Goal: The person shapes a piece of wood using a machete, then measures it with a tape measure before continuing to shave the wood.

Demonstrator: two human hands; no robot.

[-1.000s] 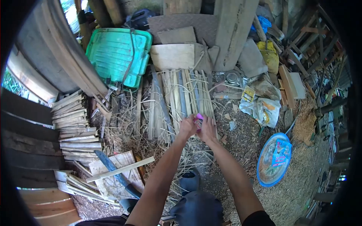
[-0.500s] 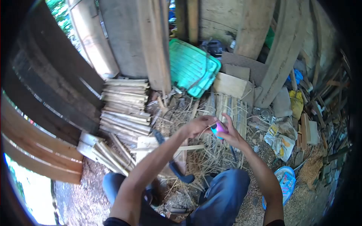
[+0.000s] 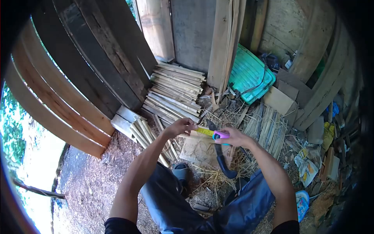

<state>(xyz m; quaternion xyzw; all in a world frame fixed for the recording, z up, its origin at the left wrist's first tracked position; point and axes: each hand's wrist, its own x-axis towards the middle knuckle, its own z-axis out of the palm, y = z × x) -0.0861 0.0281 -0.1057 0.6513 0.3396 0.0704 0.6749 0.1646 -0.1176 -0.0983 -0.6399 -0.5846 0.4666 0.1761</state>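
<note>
My right hand (image 3: 234, 138) grips a pink and teal tape measure (image 3: 221, 135) in front of my knees. A short length of its yellow blade (image 3: 205, 132) is drawn out to the left. At the blade's free end, my left hand (image 3: 181, 128) pinches it between closed fingers. Below the tape lies a large knife with a curved black handle (image 3: 224, 167), its dark blade partly covered by my right hand and the tape. Under the knife is a flat wooden board (image 3: 202, 151).
Stacked split sticks (image 3: 177, 85) lie at the plank wall, with more loose sticks (image 3: 145, 134) nearer me. A green plastic lid or bin (image 3: 253, 74) leans behind. Straw-like shavings (image 3: 210, 171) cover the ground. Right are a crumpled wrapper (image 3: 307, 167) and a blue basin (image 3: 302, 204).
My view has swung left. My hands have drawn apart, and the yellow blade now stretches between them. Earlier they were close together at the tape measure's case.
</note>
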